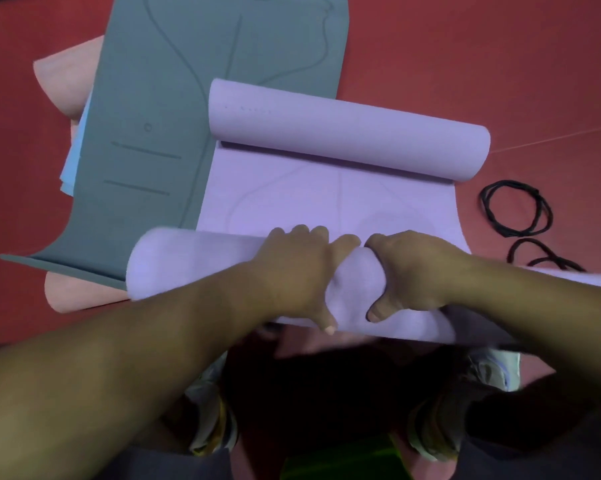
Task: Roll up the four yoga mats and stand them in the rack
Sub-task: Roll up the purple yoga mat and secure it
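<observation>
Lilac mat (326, 199), mid-floor (500, 64): we curl left hand (292, 271) and right hand (410, 271) round its near roll — far end curled too, middle flat; grey mat (160, 133), pink mat (63, 77) unrolled at left, no rack seen.

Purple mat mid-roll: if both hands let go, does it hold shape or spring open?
Probably springs back somewhat: the purple mat curls by itself at its far end, so the foam looks elastic. Likely soft, since the left hand and right hand dent the roll. It may roll on the floor.
</observation>
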`<action>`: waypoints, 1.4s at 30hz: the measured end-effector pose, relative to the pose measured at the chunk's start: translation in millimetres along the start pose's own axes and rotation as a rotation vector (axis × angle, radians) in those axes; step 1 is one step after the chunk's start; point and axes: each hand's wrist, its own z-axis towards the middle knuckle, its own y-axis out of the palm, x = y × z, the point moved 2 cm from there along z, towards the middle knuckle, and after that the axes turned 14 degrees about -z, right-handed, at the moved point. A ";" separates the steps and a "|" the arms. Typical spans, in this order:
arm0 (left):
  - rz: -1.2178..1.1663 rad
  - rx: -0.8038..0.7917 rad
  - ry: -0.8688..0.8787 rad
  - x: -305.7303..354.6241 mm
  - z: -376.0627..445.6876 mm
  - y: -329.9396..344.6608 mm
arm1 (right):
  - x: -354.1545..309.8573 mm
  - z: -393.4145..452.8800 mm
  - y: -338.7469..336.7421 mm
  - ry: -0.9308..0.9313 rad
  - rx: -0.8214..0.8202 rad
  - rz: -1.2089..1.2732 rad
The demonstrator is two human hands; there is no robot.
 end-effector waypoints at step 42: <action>-0.047 -0.088 -0.014 -11.3 2.1 22.5 | 0.4 8.6 21.5 -0.044 -0.129 -0.080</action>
